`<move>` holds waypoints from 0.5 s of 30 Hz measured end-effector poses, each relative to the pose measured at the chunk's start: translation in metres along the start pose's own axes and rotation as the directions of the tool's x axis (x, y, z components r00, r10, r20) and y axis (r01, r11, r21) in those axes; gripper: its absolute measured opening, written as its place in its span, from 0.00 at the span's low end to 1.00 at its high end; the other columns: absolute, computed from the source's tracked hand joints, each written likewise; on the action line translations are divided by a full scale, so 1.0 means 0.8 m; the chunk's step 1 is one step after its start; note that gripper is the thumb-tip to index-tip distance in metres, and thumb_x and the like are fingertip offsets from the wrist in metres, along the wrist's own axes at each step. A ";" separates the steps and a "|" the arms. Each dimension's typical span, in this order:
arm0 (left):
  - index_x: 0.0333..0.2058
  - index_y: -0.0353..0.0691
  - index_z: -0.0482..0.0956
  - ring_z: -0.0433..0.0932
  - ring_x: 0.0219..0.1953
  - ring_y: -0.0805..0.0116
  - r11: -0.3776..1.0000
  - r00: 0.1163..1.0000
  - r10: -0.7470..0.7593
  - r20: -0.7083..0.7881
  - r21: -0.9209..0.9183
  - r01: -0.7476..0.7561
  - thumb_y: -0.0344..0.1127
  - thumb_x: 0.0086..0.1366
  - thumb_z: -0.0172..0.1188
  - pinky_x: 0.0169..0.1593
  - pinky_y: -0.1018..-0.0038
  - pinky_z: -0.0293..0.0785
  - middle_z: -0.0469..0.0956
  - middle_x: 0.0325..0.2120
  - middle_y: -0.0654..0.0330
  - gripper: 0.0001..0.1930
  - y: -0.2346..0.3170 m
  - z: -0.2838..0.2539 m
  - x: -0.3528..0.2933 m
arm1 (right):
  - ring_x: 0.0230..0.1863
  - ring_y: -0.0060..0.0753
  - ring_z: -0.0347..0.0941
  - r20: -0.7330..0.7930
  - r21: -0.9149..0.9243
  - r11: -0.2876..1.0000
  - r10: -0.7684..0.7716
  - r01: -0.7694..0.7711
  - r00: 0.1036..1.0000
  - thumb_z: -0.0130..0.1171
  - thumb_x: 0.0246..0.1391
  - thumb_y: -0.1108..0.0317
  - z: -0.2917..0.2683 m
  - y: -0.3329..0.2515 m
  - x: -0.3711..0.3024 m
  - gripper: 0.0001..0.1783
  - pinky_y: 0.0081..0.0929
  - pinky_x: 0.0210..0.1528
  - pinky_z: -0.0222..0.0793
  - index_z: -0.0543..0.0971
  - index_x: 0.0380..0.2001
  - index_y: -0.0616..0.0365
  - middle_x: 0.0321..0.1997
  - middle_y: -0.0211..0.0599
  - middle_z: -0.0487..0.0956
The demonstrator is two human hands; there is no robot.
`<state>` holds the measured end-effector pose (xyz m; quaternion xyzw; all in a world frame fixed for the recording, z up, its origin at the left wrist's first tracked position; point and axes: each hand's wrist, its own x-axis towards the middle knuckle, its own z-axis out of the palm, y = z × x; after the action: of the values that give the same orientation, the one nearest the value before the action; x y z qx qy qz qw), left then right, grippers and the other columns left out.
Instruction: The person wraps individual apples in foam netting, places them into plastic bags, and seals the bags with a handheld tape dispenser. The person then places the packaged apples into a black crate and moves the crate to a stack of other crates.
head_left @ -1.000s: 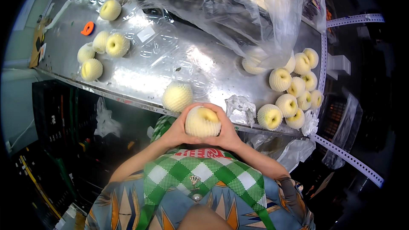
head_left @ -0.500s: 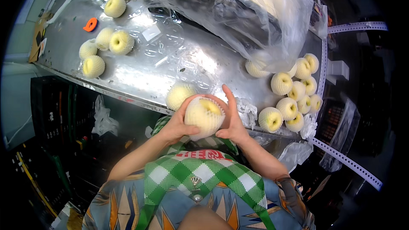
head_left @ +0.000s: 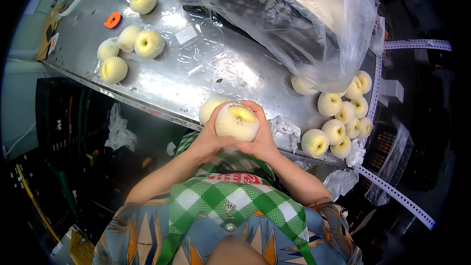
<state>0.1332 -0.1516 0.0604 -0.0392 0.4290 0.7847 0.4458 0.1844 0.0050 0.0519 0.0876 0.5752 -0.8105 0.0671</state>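
Observation:
A pale yellow apple (head_left: 237,125) in a white foam net sleeve is cupped between my two hands just in front of the table's near edge. Its dimpled top shows through the open end of the sleeve. My left hand (head_left: 208,141) wraps its left side, thumb across the lower front. My right hand (head_left: 265,137) curls round the right side, fingers behind it and partly hidden. Right behind my left hand, another netted apple (head_left: 211,109) rests on the metal table (head_left: 162,88), partly covered by my hand.
Several netted apples (head_left: 333,131) cluster at the table's right end, and more (head_left: 148,44) stand at the left near an orange tape dispenser (head_left: 113,20). A plastic-lined box (head_left: 274,24) of fruit fills the back. Clear plastic trays (head_left: 198,44) and crumpled wrap (head_left: 284,131) lie about.
My right hand, earlier spread with its fingers raised beside the apple, has closed round it. The held apple has risen slightly in the view, and the whole scene has shifted a little.

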 end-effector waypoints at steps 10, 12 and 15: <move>0.63 0.43 0.52 0.64 0.58 0.66 0.985 0.982 0.169 -0.079 0.049 -0.165 0.33 0.47 0.69 0.60 0.71 0.61 0.63 0.55 0.59 0.46 0.042 -0.034 -0.004 | 0.51 0.32 0.69 -0.030 -0.230 0.971 -0.078 0.069 0.996 0.72 0.32 0.68 0.044 -0.004 0.051 0.50 0.30 0.53 0.66 0.56 0.59 0.57 0.49 0.41 0.70; 0.64 0.43 0.51 0.61 0.60 0.65 0.983 0.980 0.182 -0.086 0.026 -0.180 0.40 0.48 0.68 0.62 0.69 0.57 0.62 0.57 0.59 0.46 0.041 -0.043 -0.003 | 0.51 0.33 0.70 -0.001 -0.266 0.961 -0.072 0.070 0.997 0.72 0.32 0.66 0.047 -0.005 0.062 0.50 0.31 0.53 0.66 0.56 0.60 0.57 0.49 0.41 0.71; 0.65 0.44 0.49 0.57 0.63 0.63 0.971 0.954 0.237 -0.186 0.082 -0.225 0.54 0.54 0.63 0.64 0.65 0.53 0.59 0.60 0.57 0.46 0.042 -0.058 0.001 | 0.51 0.37 0.70 0.104 -0.372 0.922 -0.076 0.109 0.992 0.72 0.31 0.63 0.042 -0.015 0.101 0.50 0.32 0.53 0.66 0.58 0.60 0.56 0.50 0.43 0.72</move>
<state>0.0931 -0.1919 0.0526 -0.0518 0.4951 0.8107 0.3080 0.1007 -0.0236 0.0560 0.0101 0.7200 -0.6904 0.0694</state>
